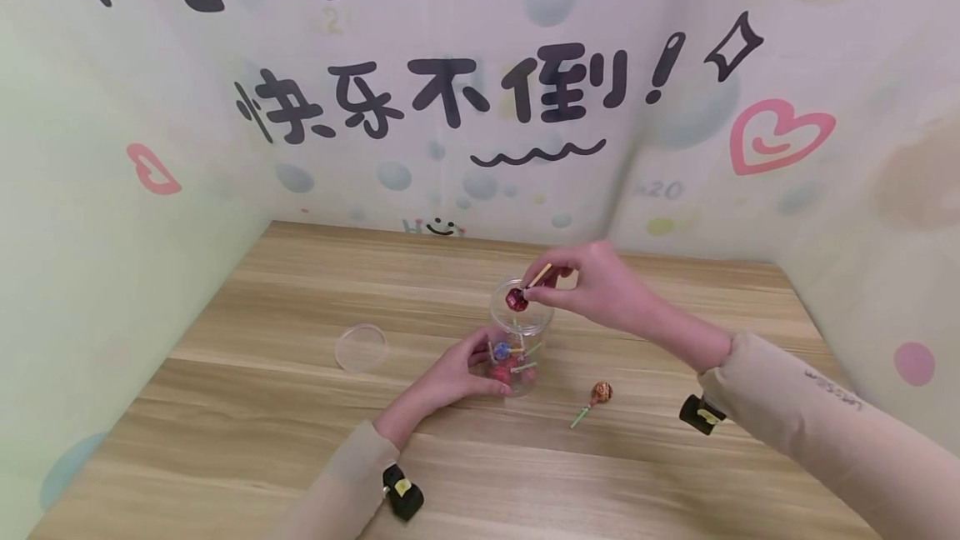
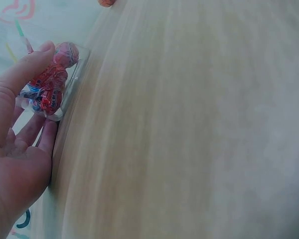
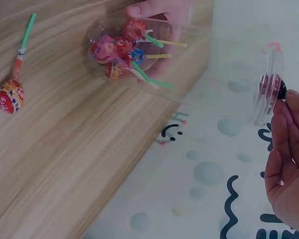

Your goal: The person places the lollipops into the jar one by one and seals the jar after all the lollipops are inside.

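Observation:
A clear plastic jar (image 1: 537, 337) stands upright on the table, with several wrapped lollipops (image 3: 123, 47) in its lower part, their sticks green and yellow. My left hand (image 1: 450, 373) holds the jar low on its left side, thumb and fingers around the wall. Over the jar's mouth, my right hand (image 1: 600, 290) pinches a dark red lollipop (image 1: 516, 300) near its head, candy end down; its pale stick points up between the fingers. Seen from the right wrist, that candy is partly behind the clear rim (image 3: 265, 107).
One lollipop with an orange-and-red wrapper (image 1: 602, 392) and green stick lies on the wooden table (image 1: 300, 440), right of the jar. Left of the jar lies a clear round lid (image 1: 362, 347). A printed backdrop (image 1: 420, 190) rises behind the table.

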`<state>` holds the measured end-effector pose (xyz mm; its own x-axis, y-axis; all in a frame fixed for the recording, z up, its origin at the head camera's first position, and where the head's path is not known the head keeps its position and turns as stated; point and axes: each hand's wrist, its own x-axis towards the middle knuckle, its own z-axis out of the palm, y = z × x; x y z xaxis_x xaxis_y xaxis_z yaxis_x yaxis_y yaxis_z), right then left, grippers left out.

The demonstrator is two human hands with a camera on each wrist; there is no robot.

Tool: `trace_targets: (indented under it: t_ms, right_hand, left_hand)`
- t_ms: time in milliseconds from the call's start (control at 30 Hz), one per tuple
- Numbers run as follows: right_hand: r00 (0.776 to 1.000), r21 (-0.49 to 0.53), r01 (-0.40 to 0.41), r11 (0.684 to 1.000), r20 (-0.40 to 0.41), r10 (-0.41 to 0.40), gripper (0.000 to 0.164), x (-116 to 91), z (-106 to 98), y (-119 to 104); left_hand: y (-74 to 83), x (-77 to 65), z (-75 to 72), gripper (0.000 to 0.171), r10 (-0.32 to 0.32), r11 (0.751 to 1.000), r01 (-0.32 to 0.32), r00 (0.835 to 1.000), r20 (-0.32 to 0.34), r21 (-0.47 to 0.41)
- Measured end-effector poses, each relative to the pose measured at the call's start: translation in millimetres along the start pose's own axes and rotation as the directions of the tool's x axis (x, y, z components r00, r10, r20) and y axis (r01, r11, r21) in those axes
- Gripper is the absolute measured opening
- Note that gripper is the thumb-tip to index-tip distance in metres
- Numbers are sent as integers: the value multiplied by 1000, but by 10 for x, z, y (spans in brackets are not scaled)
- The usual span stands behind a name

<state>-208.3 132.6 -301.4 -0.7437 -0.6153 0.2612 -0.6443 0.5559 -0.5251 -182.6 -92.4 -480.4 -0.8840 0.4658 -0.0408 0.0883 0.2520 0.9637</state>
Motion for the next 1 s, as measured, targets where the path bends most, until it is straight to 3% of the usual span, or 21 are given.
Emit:
trace_targets:
  t_ms: [467, 1000]
  right_hand:
    - [998, 33, 69, 997, 11, -69, 9, 6, 167, 13]
    - [994, 14, 108, 994, 7, -109, 8, 20, 221, 24]
  left_hand:
    - [-8, 1, -14, 76, -4, 1000, 4, 1000, 5, 0]
    - [-3, 7, -14, 74, 7, 1000, -7, 1000, 15, -7]
